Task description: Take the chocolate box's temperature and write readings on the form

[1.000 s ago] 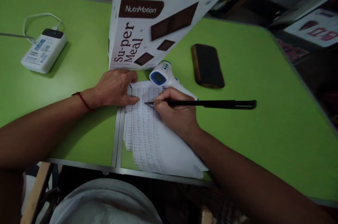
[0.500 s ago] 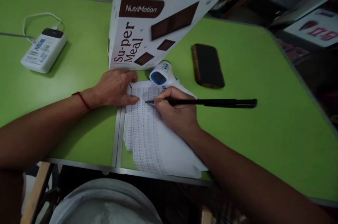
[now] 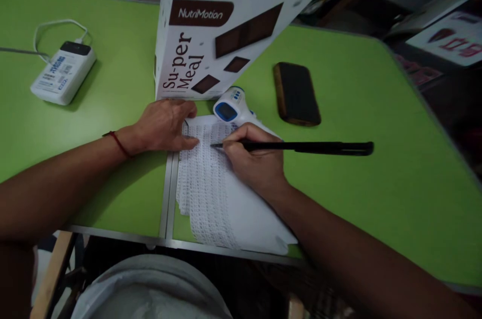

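My right hand (image 3: 256,156) is closed around a black pen (image 3: 312,147), its tip at the written lines on a sheet of paper (image 3: 211,193). Rows of small handwriting cover the sheet's left part, while its right part is blank. Other sheets show beneath its left edge. Fingers apart, my left hand (image 3: 165,125) lies at the paper's upper left corner, thumb on the page. Just beyond the right hand lies a white and blue infrared thermometer (image 3: 231,104), its handle partly hidden by that hand.
A tall white box (image 3: 211,33) stands behind the paper on the green table (image 3: 376,198). To the right lies a dark phone (image 3: 296,93) with a brown edge. At left, a white power bank (image 3: 63,72) has a cable plugged in. A metal seam (image 3: 167,198) crosses the table.
My right hand and the pen have shifted slightly to the right along the paper. My left hand stays in place.
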Tool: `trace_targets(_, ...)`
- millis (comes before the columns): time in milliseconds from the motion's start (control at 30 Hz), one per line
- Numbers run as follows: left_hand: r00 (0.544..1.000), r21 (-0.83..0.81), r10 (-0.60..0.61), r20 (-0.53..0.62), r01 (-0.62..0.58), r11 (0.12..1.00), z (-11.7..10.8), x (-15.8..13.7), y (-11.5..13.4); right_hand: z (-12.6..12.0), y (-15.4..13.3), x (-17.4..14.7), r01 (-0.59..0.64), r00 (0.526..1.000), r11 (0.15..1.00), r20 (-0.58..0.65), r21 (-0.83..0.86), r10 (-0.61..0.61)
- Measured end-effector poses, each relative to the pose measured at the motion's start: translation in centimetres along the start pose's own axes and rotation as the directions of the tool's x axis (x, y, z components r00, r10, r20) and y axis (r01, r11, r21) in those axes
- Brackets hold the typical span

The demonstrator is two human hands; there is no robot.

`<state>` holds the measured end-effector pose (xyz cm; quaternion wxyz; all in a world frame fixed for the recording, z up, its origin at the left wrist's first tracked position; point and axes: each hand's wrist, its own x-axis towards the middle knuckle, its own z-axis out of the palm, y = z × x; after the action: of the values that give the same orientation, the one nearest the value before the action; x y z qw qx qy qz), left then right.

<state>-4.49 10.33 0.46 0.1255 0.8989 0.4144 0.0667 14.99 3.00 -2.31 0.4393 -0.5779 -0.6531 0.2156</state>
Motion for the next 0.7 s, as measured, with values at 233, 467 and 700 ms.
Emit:
trace_targets(233,1.0,0.018,-0.002,-0.003,0.002,1.0,0.2,0.0,-0.1,-0.7,-0.2,-0.1,0.192,0.979,0.978,0.076,-0.078,-0.187)
trace_targets(467,0.927,-0.099,0.095,-0.362,-0.14,0.985,0.4,-0.6,-0.9,-1.2,0.3,0.0,0.552,0.815,0.794,0.367,-0.256,-0.448)
trace_targets(700,0.548,-0.184,-0.12,-0.828,-0.064,0.981,0.0,-0.4,-2.8,-0.9,0.5,0.1,0.654,0.747,0.679,0.423,-0.334,-0.512)
